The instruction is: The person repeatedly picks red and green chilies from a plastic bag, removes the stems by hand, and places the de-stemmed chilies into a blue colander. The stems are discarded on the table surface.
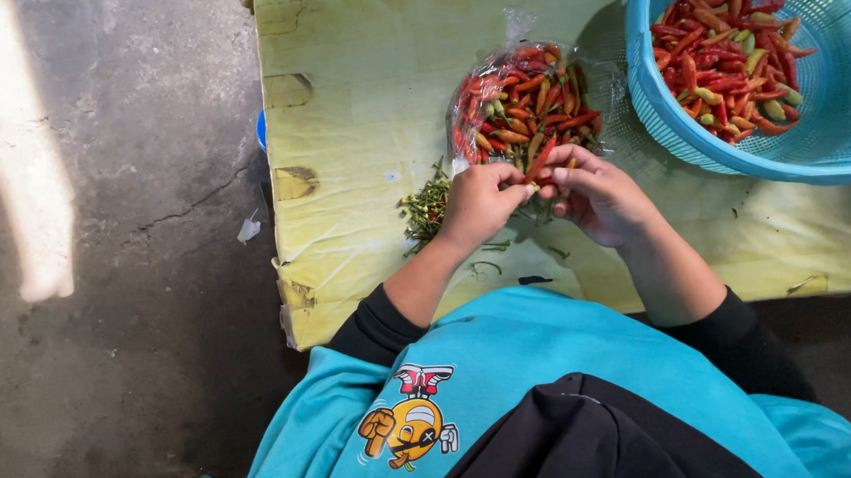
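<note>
Red chilli pepper [541,158], slim and long, points away from me toward the clear plastic bag of chillies [521,105] on the yellow desk [358,95], pinched between my left hand [482,204] and right hand [595,194].

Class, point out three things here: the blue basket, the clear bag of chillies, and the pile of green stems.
blue basket [655,97], head view, left rim.
clear bag of chillies [521,105], head view, middle.
pile of green stems [426,207], head view, centre.

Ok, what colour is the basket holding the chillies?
The basket is light blue, a perforated plastic one, seen best in the head view.
</note>
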